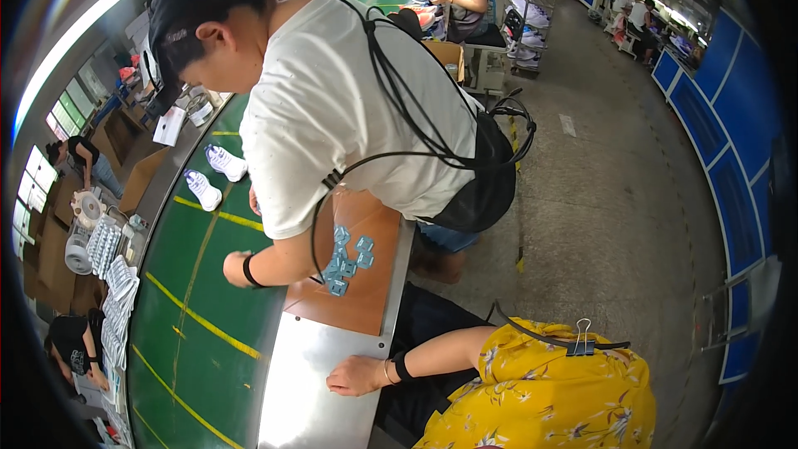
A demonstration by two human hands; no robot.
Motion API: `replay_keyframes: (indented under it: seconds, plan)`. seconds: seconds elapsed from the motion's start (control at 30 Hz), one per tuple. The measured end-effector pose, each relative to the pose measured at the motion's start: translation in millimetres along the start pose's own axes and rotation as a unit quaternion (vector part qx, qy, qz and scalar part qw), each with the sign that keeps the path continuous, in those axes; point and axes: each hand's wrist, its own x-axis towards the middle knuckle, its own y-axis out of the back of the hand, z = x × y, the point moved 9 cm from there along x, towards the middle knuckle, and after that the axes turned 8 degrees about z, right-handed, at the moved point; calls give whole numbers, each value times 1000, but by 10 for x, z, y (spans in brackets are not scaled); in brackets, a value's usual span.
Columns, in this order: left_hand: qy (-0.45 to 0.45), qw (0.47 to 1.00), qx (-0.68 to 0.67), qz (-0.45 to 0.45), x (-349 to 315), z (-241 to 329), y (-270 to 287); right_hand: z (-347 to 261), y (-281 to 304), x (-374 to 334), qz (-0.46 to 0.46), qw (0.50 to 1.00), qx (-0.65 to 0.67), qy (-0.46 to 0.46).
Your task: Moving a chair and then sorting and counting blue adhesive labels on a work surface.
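My right hand (357, 376) rests on a bare, shiny metal plate (312, 357) beside the green conveyor belt (208, 366). Its fingers are loosely curled together, and nothing shows in them. A black band and a thin bracelet circle that wrist; the sleeve is yellow with flowers. My left hand is out of the picture. Just beyond my right hand lies a brown board (366, 303) with a loose pile of small flat grey-blue pieces (339, 270) on it. A co-worker in a white shirt (357, 100) bends across the board, one hand (237, 270) over the belt.
Two white-and-blue sneakers (212, 183) stand on the belt beyond the co-worker's arm. Bundled pale strips (120, 299) lie across the belt at the left. Behind, a shoe rack (528, 25) borders the grey aisle (598, 199), with blue panels (706, 116) at the right.
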Motion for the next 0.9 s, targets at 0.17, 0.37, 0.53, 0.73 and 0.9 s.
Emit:
replay_keyframes:
  seconds: [0.17,0.37,0.53,0.73,0.9]
  plan:
    - [-15,999,-1,29,39,29,-175,-5,-72,-9,16,998,-31,44]
    - [-8,991,50,125,-30,229,-574,45,-65,24,5,999,-39,34]
    - [-24,984,72,159,-24,301,-763,16,-91,54,11,1000,-22,1]
    - [-56,985,82,144,37,353,-812,-5,-66,52,30,999,4,11]
    - [-57,986,68,143,-49,260,-721,11,-102,54,0,1000,-9,1]
